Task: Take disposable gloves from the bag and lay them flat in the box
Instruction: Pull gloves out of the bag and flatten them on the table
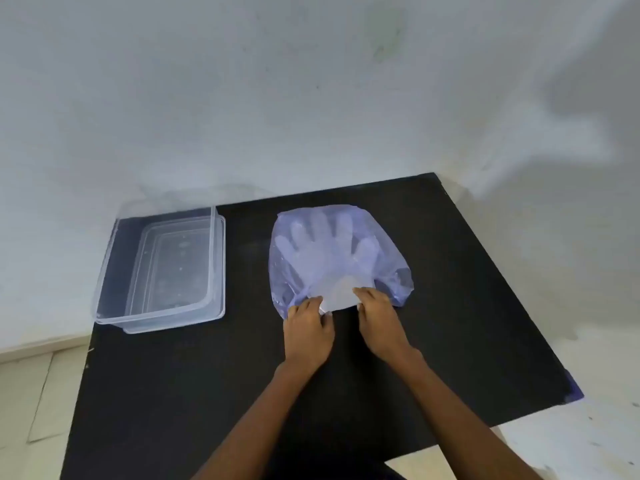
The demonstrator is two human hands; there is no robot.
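Observation:
A thin blue plastic bag (388,265) lies on the black table (242,375), its mouth toward me. Through it shows a stack of clear disposable gloves (322,251), fingers pointing away from me. The cuff end of the gloves (337,296) sticks out at the bag's mouth. My left hand (306,332) pinches the left side of the mouth where bag and cuff meet. At the right side of the mouth my right hand (379,322) has its fingers curled over the edge. The clear plastic box (104,268) stands open at the table's left, with nothing visible inside.
The box sits on its clear lid (221,265), which juts out on the right side. A pale wall (311,98) rises right behind the table. Light floor tiles (27,393) show past the left and right table edges.

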